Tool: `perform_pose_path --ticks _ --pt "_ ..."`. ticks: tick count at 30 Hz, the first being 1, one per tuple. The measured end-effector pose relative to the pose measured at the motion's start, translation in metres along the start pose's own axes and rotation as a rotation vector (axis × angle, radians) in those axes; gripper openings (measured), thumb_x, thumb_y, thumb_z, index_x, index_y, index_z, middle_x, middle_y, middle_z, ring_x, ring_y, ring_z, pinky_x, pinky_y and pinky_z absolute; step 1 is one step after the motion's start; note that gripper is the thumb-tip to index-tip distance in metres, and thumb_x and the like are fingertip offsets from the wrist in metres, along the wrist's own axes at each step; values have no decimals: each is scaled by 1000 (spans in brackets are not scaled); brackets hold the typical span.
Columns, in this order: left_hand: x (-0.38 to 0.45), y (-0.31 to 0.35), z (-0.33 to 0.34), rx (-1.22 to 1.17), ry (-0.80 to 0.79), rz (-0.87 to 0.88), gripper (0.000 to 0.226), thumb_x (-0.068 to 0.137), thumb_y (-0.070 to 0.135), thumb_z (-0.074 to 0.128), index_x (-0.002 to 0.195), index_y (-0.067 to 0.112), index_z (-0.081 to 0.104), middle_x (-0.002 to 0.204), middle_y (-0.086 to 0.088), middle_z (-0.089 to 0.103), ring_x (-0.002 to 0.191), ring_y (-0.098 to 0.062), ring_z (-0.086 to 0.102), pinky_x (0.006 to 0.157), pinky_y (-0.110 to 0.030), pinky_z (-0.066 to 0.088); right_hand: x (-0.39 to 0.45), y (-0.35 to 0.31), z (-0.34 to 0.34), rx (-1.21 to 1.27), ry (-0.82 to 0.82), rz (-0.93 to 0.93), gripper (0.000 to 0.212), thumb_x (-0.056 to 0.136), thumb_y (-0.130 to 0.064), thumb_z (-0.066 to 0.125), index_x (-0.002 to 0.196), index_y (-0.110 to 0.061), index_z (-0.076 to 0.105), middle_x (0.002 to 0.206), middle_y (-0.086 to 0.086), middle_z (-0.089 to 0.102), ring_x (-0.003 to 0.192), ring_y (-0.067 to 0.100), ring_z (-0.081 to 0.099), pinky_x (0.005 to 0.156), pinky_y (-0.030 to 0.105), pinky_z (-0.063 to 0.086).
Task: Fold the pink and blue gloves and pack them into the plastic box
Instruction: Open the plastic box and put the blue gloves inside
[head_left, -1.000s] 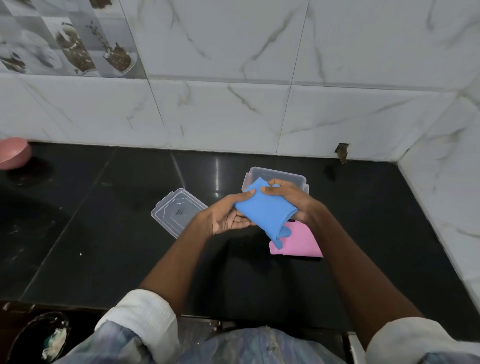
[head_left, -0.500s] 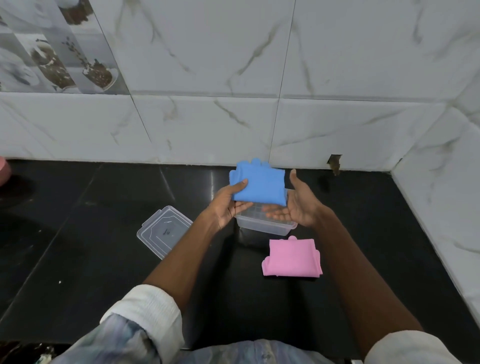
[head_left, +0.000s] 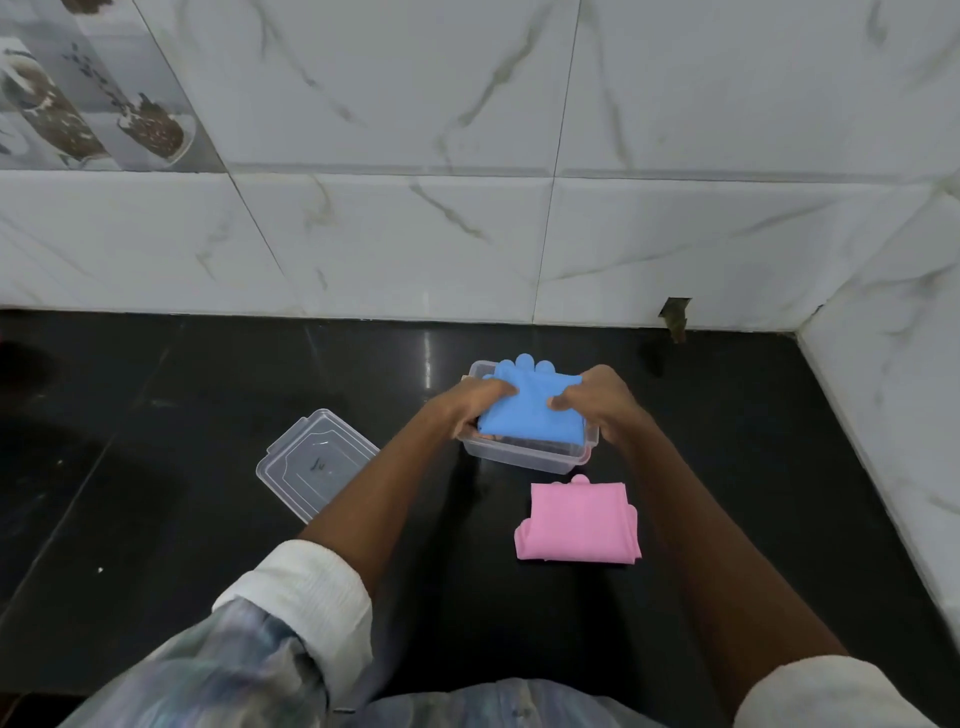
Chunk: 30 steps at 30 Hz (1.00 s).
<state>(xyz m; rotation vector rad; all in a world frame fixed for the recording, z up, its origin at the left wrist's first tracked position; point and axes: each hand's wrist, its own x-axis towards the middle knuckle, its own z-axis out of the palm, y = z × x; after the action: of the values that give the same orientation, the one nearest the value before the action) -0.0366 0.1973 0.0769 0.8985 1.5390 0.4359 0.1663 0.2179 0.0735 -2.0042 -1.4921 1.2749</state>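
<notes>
The blue glove (head_left: 530, 413) is a plain sky blue. The pink glove (head_left: 577, 522) is a flat, even pink. The box (head_left: 524, 458) is clear plastic, with a faint pink tinge at its near right corner, and the lid (head_left: 314, 460) is clear too, with a small dark mark at its centre. The tabletop (head_left: 156, 441) is glossy black. The wall (head_left: 571, 156) is white tile with grey marble veins; the tiles (head_left: 88, 98) at upper left carry a brown and grey printed picture. The sleeve (head_left: 306, 592) has a white cuff above mottled blue-grey cloth.
</notes>
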Motion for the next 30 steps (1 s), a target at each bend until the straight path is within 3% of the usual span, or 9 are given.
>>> perform_pose_path --ticks 3,4,9,11,13,17,20,25,30 --pt "11 2 11 335 82 -1 39 101 28 46 130 10 64 125 -15 70 109 -30 69 94 -40 57 3 -9 8 -280 25 -32 36 71 -19 86 97 -1 68 94 10 68 83 26 66 56 28 45" --pt "12 2 13 487 164 12 43 100 33 47 133 12 64 130 -13 68 116 -32 67 95 -40 55 4 -11 11 -335 25 -33 37 68 -20 86 96 -3 68 93 8 68 81 26 64 52 26 38" --pt "20 -6 22 961 480 132 50 93 52 63 125 14 67 122 -6 72 113 -29 70 79 -37 51 6 -10 32 -518 48 -71 21 78 -19 77 94 -11 66 95 6 68 96 29 70 67 31 49" --pt "21 -11 27 1152 537 191 45 91 54 70 117 17 70 112 -3 74 105 -25 73 71 -33 46 5 -9 40 -593 75 -138 9 84 -15 69 88 -14 61 97 6 68 105 30 69 71 30 46" --pt "21 -14 32 1281 533 241 42 91 56 72 113 20 71 107 -2 75 100 -23 74 68 -31 43 3 -4 51 -644 92 -191 12 89 -11 65 101 -13 66 113 10 70 113 31 67 76 33 49" --pt "22 -14 36 1364 568 266 47 86 50 80 118 18 69 115 -4 69 103 -21 72 71 -32 48 -6 2 64 -706 139 -278 25 92 -7 65 116 -10 68 119 15 71 111 35 69 85 40 55" --pt "22 -13 34 1377 650 322 73 78 53 85 129 12 53 122 -7 59 108 -21 64 87 -33 49 -10 2 62 -785 242 -290 33 90 -8 68 123 -11 66 126 14 64 118 31 61 90 37 53" --pt "22 -30 31 1534 550 347 24 99 38 67 118 23 69 116 -1 75 108 -21 72 100 -33 42 -18 15 51 -991 357 -425 19 88 -13 67 105 -16 73 111 5 68 115 26 50 91 37 40" --pt "7 -50 33 1518 531 380 21 102 34 59 117 23 70 120 0 75 114 -21 68 104 -36 37 -27 30 53 -1036 213 -417 17 94 -26 67 108 -20 73 111 0 71 122 21 47 95 41 32"
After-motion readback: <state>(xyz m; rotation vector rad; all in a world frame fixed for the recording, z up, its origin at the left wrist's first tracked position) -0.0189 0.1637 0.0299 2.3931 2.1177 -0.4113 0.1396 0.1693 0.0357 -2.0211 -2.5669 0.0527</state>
